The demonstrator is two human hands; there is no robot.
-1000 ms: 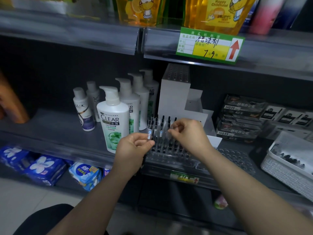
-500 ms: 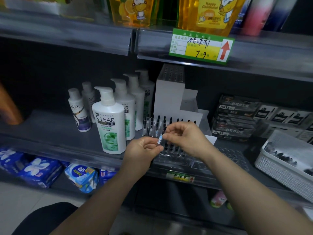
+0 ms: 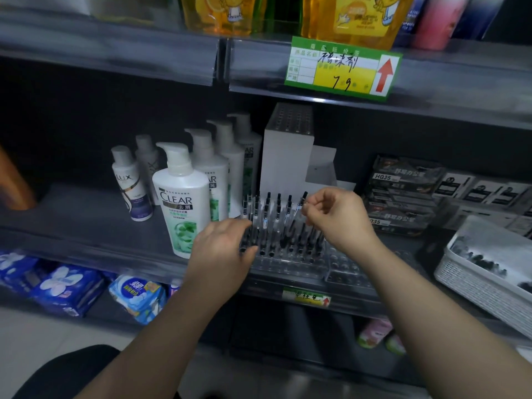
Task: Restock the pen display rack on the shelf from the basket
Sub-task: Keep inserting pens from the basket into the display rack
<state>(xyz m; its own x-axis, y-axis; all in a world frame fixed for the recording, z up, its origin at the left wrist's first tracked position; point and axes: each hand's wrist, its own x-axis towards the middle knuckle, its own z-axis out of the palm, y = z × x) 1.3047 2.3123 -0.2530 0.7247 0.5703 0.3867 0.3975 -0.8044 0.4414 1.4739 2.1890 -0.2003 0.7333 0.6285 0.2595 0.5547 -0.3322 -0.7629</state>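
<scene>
Pale floor tile [image 3: 43, 341] shows lowest, and above it a bottom tier holds blue sanitary pad packs [image 3: 63, 286]. Two bare forearms reach up to the grey shelf [image 3: 86, 214], whose front lip carries a small yellow price label [image 3: 306, 299].

On that shelf's front edge sits the clear pen rack [image 3: 288, 266], its back rows filled with upright black-capped pens and its front holes bare. The left hand [image 3: 221, 254] curls against the rack's left edge beside dark pen barrels; I cannot tell whether it grips any. The right hand [image 3: 339, 217] pinches one pen [image 3: 299, 208], tilted, between thumb and fingertips above the rack's right rear.

The white basket [image 3: 475, 286] stands at the far right, with dark pens inside. Left of the rack stands a CLEAR shampoo bottle [image 3: 181, 203] and behind it a white stepped stand [image 3: 288, 156]. A green price tag [image 3: 342, 67] hangs overhead.
</scene>
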